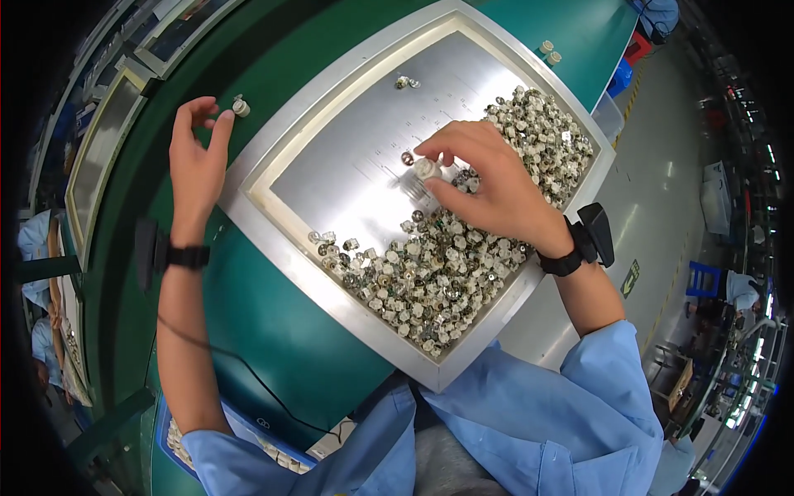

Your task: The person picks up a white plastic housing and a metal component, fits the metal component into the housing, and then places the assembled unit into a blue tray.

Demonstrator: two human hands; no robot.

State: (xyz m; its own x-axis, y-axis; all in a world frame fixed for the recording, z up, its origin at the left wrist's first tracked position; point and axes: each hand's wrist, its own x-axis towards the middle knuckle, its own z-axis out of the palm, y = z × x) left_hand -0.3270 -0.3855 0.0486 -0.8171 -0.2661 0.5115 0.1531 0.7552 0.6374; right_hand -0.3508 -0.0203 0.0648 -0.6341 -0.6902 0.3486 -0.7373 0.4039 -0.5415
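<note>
My left hand (198,157) is raised over the dark green surface at the left, thumb and fingers apart with nothing between them. Just beyond its fingertips stands a small white cylindrical part (241,107) with a bit of metal on top. Over the metal tray, my right hand (488,182) pinches another small white round part (426,169) between thumb and fingers. A small shiny metal ring-like piece (407,158) lies beside those fingertips. The shallow silver tray (331,285) holds a heap of small white-and-metal parts (438,269) along its near and right sides.
A few loose pieces (405,83) lie near the tray's far side. Two whitish parts (550,52) stand on the green table (273,331) beyond the tray. A blue bin (169,450) of parts sits at lower left. A thin black cable (265,384) runs from my left wrist.
</note>
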